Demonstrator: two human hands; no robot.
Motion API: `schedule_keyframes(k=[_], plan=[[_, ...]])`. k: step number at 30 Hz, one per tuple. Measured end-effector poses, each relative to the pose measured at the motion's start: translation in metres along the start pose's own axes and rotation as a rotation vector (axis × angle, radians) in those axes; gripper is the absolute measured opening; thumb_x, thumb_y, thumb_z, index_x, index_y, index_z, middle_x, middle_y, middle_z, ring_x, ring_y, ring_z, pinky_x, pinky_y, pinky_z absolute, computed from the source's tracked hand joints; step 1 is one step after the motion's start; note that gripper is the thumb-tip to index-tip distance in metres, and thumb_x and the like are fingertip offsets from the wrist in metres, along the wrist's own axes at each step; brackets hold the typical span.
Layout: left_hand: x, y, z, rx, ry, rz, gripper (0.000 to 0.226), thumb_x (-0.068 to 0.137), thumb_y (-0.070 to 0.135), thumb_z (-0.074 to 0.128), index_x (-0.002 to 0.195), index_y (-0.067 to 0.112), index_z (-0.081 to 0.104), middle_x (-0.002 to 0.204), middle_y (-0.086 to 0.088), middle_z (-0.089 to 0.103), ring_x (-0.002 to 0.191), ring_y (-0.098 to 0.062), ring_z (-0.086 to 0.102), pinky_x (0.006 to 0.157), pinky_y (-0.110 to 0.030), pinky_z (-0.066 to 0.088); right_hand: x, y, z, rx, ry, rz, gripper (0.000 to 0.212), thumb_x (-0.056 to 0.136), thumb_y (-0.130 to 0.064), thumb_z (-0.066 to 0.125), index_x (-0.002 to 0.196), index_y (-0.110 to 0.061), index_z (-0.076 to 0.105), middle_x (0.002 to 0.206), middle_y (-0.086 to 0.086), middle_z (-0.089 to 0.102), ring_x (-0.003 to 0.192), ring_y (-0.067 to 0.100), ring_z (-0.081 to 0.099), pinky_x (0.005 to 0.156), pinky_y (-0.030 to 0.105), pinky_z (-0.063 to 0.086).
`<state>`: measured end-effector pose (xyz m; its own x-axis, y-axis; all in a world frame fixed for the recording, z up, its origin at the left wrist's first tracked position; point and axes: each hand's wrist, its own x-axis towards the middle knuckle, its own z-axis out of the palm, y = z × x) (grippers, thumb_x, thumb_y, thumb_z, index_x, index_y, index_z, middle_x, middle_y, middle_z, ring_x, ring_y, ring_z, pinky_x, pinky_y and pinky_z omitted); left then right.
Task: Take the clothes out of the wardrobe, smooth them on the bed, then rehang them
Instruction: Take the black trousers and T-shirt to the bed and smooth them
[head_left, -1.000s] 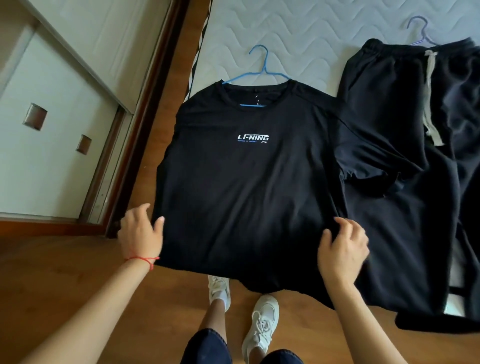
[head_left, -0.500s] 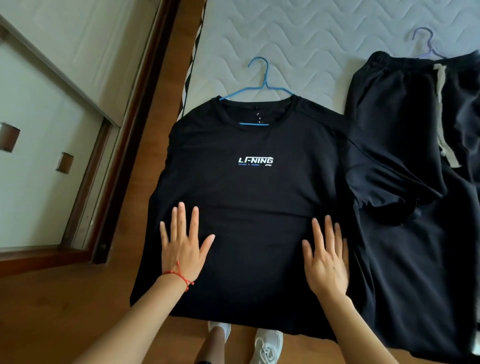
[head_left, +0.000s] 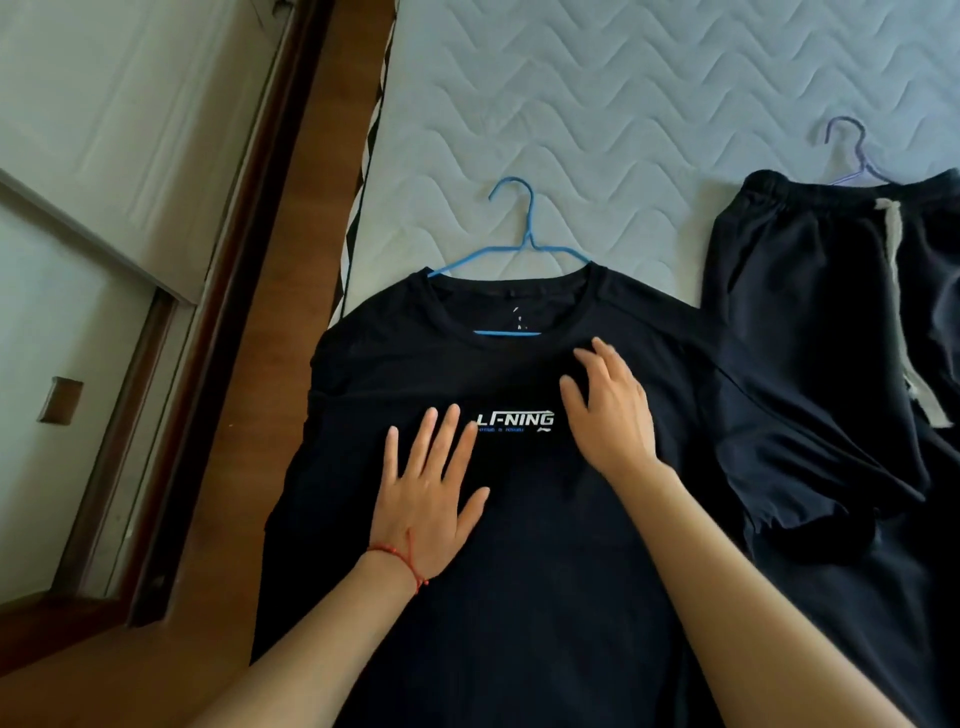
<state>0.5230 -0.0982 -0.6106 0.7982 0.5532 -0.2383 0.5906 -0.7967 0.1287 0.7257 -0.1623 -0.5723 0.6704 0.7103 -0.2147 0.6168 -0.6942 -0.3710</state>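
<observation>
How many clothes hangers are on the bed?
2. A blue hanger sits inside the black T-shirt, hook toward the head of the mattress. A purple hanger pokes out above the dark trousers. Others may be hidden.

- The T-shirt (head_left: 519, 545) lies flat on the mattress (head_left: 597, 104), with its collar toward the far side and its lower part toward the person.
- A hanger (head_left: 511, 249) is inside the T-shirt; its hook lies on the mattress beyond the collar.
- The left hand (head_left: 428, 499) rests on the chest of the T-shirt, left of the printed logo (head_left: 515, 420).
- The right hand (head_left: 610, 410) rests right of the logo, a little nearer to the collar.
- The trousers (head_left: 831, 364) lie right of the T-shirt, under its right sleeve.
- A second hanger (head_left: 852, 150) lies beyond the waistband of the trousers.
- The wardrobe (head_left: 78, 208) stands left of the mattress, with a strip of floor (head_left: 291, 338) between them.
</observation>
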Motion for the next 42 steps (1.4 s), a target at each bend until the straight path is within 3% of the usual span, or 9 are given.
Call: schedule_keyframes(k=[7,14,17,21,28,33,37,39,42], plan=[[0.002,-0.003,0.009,-0.005,0.032,0.028,0.066,0.088,0.049,0.032,0.144,0.015,0.023,0.153,-0.007,0.021,0.141,-0.026,0.016,0.111,-0.052,0.014,0.098,-0.007,-0.010,-0.089,0.101,0.069,0.048,0.094,-0.014,0.039,0.141,-0.013,0.030,0.153,0.007,0.024,0.144,0.024,0.012,0.116,0.039,0.008],[0.002,-0.003,0.009,0.001,-0.003,0.032,0.065,0.091,0.050,0.025,0.145,0.015,0.017,0.154,-0.006,0.016,0.142,-0.026,0.013,0.112,-0.050,0.003,0.125,0.004,-0.023,-0.205,0.100,0.109,0.034,0.095,-0.012,0.037,0.126,-0.007,0.048,0.126,0.016,0.049,0.116,0.034,0.042,0.097,0.039,0.030],[0.002,-0.003,0.009,0.008,0.010,0.035,0.064,0.092,0.049,0.022,0.146,0.016,0.015,0.154,-0.006,0.016,0.142,-0.025,0.013,0.113,-0.049,0.002,0.122,0.009,-0.029,-0.113,0.047,0.149,0.026,0.095,-0.015,0.038,0.113,-0.005,0.055,0.116,0.016,0.057,0.106,0.035,0.050,0.083,0.039,0.036],[0.001,-0.001,0.006,0.013,0.012,0.023,0.066,0.089,0.049,0.028,0.145,0.015,0.018,0.153,-0.006,0.018,0.141,-0.025,0.015,0.112,-0.052,0.012,0.097,0.017,-0.030,-0.077,0.025,0.186,0.030,0.097,-0.027,0.039,0.112,-0.005,0.053,0.115,0.016,0.055,0.103,0.035,0.051,0.072,0.036,0.034],[0.002,0.002,-0.002,0.077,-0.046,-0.019,0.065,0.089,0.049,0.027,0.143,0.014,0.025,0.151,-0.008,0.031,0.139,-0.025,0.021,0.110,-0.053,0.023,0.066,0.019,-0.026,-0.204,-0.031,0.107,0.036,0.095,-0.027,0.046,0.120,-0.002,0.045,0.118,0.020,0.055,0.111,0.037,0.049,0.094,0.041,0.035],[0.001,0.008,-0.015,0.060,-0.121,-0.057,0.064,0.088,0.049,0.026,0.141,0.015,0.029,0.149,-0.007,0.036,0.137,-0.026,0.033,0.104,-0.054,0.033,0.036,0.013,-0.040,-0.075,0.009,0.138,0.028,0.097,-0.025,0.040,0.105,-0.001,0.052,0.107,0.017,0.061,0.095,0.035,0.055,0.068,0.035,0.034],[0.000,0.022,-0.040,-0.173,-0.192,-0.145,0.060,0.095,0.040,0.036,0.147,0.019,0.016,0.158,0.000,0.004,0.146,-0.018,0.001,0.117,-0.044,0.010,-0.004,0.003,-0.066,0.126,0.074,0.142,0.026,0.096,-0.026,0.042,0.105,-0.007,0.056,0.102,0.009,0.062,0.079,0.022,0.045,0.067,0.031,0.031],[-0.005,0.037,-0.059,-0.403,-0.163,-0.229,0.055,0.094,0.033,0.045,0.143,0.016,0.028,0.156,-0.003,0.015,0.145,-0.018,0.008,0.116,-0.037,0.015,-0.027,-0.004,-0.083,0.229,0.111,0.132,0.024,0.094,-0.026,0.045,0.106,-0.010,0.058,0.102,0.007,0.064,0.081,0.021,0.048,0.068,0.029,0.031],[-0.018,0.063,-0.098,-0.715,0.051,-0.321,0.040,0.092,0.021,0.052,0.130,0.010,0.050,0.139,-0.009,0.046,0.131,-0.020,0.040,0.105,-0.027,0.033,-0.064,-0.016,-0.114,0.331,0.162,0.113,0.021,0.092,-0.026,0.050,0.106,-0.014,0.062,0.102,0.004,0.066,0.093,0.025,0.057,0.068,0.027,0.031]])
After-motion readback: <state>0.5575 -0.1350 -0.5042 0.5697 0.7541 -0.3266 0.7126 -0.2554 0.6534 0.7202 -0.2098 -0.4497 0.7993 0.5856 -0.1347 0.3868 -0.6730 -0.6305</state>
